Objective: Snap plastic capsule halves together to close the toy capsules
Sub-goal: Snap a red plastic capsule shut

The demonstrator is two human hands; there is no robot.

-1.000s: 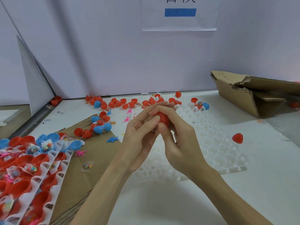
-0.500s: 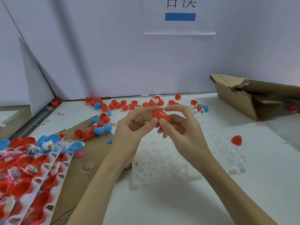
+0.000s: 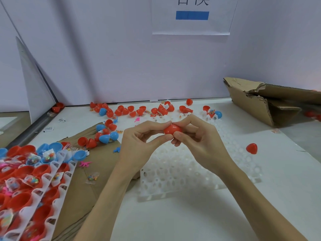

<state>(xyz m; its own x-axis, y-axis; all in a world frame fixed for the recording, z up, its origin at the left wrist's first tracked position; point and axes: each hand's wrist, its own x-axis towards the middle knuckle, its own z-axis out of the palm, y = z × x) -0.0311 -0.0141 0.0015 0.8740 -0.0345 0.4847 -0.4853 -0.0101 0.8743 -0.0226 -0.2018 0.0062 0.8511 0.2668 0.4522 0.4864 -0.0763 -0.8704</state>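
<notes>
While both hands meet above the bumpy white tray point(image 3: 191, 173), the left hand point(image 3: 139, 143) and right hand point(image 3: 199, 143) pinch a smooth, round red capsule point(image 3: 172, 130) between fingertips.

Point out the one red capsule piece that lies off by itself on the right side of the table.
It is the lone red capsule piece on the bare white table right of the white holed tray, with nothing beside it. The other loose red pieces lie clustered along the back wall.
</notes>
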